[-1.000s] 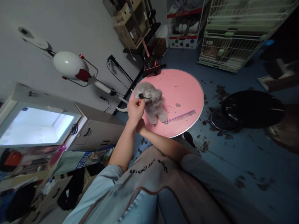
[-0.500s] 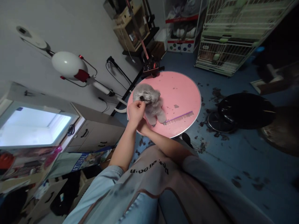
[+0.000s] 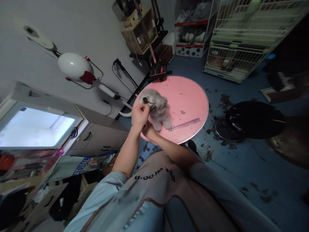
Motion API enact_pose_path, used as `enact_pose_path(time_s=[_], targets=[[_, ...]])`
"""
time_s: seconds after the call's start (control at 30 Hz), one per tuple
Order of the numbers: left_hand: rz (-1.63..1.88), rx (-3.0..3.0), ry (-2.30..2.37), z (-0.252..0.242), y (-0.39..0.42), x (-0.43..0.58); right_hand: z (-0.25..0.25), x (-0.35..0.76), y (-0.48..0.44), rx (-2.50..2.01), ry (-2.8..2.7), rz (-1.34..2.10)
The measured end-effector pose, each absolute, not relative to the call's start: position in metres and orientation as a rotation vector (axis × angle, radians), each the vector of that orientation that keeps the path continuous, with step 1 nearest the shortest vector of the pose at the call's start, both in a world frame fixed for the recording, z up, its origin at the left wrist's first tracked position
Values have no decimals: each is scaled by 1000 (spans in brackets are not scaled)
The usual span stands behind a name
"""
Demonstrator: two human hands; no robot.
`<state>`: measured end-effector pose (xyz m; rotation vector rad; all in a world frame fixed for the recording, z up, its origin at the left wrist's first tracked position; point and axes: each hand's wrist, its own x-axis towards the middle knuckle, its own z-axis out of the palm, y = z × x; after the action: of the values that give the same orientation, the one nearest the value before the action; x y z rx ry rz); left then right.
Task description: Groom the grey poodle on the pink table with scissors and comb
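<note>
A small fluffy grey dog [image 3: 159, 108] stands near the left side of a round pink table [image 3: 185, 93], its face turned toward me. My left hand [image 3: 140, 115] is closed in a pinch at the dog's muzzle; what lies between the fingertips is too small to make out. Below and partly behind it, my right hand [image 3: 149, 129] is close to the dog's chest, with its fingers mostly hidden. A metal comb with a purple spine [image 3: 185, 124] lies on the table, right of the dog's front paws.
A black round stool [image 3: 256, 119] stands at the right. Tufts of hair litter the blue floor [image 3: 241, 170]. Green wire cages [image 3: 231, 61] are at the back. A white lamp arm [image 3: 106, 91] reaches over at the left, above a cabinet [image 3: 94, 138].
The view has shifted slightly, so the scene sits a little lower. The dog's head has tilted, and my left hand stays at its muzzle.
</note>
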<state>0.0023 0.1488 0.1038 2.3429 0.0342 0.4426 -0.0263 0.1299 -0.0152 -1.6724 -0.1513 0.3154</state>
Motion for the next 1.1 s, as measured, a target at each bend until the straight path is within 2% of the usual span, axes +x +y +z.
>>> enact_pose_path(time_s=[0.27, 0.7, 0.97, 1.1], targets=[[431, 2312, 57, 109, 145, -1, -12, -38, 127, -1840, -140, 192], [433, 2181, 31, 97, 152, -12, -42, -58, 113, -1774, -161, 180], [-21, 1687, 384, 51, 159, -33, -99, -100, 69, -1718, -100, 264], [29, 1466, 427, 61, 139, -23, -99, -97, 67, -1740, -82, 284]])
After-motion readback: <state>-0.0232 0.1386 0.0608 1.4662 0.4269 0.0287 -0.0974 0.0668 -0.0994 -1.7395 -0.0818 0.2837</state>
